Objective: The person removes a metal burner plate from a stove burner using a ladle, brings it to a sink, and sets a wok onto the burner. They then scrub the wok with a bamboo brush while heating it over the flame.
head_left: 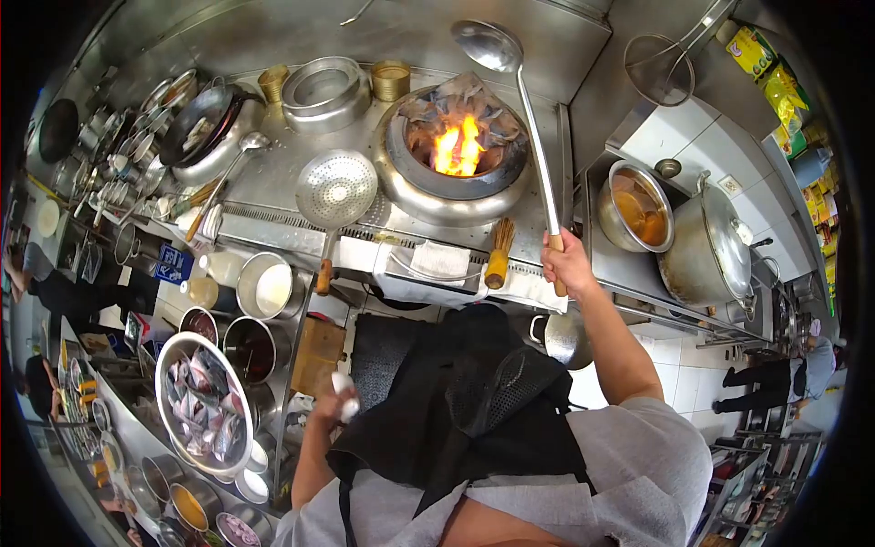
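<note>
My right hand [567, 264] grips the wooden handle of a long metal ladle [536, 137]. The ladle's bowl is raised up at the back, right of the lit wok burner [401, 173], where orange flames [458, 150] burn. Low on the left, my left hand [328, 406] is closed around a small white cloth [344, 390], partly hidden by the fingers. A perforated skimmer [336, 189] lies on the stove left of the burner, its handle over the front edge. Between the skimmer and my right hand sit a folded white cloth [440, 260] and a bamboo brush [499, 253].
At left, a large bowl of cut fish [205, 401] stands among pots and sauce containers. To the right are a pot of brown liquid [635, 208] and a big lidded pot [706, 251]. A wire strainer [658, 71] hangs above. Other people [802, 369] stand at both sides.
</note>
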A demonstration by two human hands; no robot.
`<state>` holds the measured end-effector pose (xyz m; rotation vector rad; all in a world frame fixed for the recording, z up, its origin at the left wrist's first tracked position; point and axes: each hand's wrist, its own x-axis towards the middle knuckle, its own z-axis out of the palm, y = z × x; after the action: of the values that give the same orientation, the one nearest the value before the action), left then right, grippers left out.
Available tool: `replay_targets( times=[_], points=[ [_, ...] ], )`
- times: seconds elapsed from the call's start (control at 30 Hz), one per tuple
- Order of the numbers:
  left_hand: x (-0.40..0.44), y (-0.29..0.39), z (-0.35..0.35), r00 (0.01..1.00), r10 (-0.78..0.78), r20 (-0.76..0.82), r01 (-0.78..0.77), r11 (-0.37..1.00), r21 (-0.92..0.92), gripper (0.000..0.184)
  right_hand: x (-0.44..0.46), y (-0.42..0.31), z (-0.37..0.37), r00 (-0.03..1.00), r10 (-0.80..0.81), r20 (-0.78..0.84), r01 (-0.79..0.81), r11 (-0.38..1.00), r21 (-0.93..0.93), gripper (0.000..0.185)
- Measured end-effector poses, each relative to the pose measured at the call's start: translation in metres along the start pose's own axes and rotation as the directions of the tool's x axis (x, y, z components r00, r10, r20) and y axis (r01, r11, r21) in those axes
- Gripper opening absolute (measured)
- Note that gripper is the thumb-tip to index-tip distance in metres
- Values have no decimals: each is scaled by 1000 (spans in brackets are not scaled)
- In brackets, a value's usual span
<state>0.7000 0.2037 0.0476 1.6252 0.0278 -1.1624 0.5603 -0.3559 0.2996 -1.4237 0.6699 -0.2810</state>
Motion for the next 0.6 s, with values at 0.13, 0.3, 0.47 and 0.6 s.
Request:
replay_targets(
  times=[0.13,0.3,0.47,0.6],
  points=[
    [44,133,31,991,136,16,-137,990,22,24,12,40,-23,999,-42,23,40,996,83,20],
    [114,234,69,920,387,-62,-391,918,-71,50,-16,104,-57,978,206,-22,-203,932,-301,20],
    [193,267,62,856,508,-95,-452,826,336,52,-70,168,-87,955,286,-74,-278,788,-548,23],
    [254,246,46,798,541,-265,-157,611,776,62,-113,199,-93,977,188,-100,-212,821,-531,27]
  ],
)
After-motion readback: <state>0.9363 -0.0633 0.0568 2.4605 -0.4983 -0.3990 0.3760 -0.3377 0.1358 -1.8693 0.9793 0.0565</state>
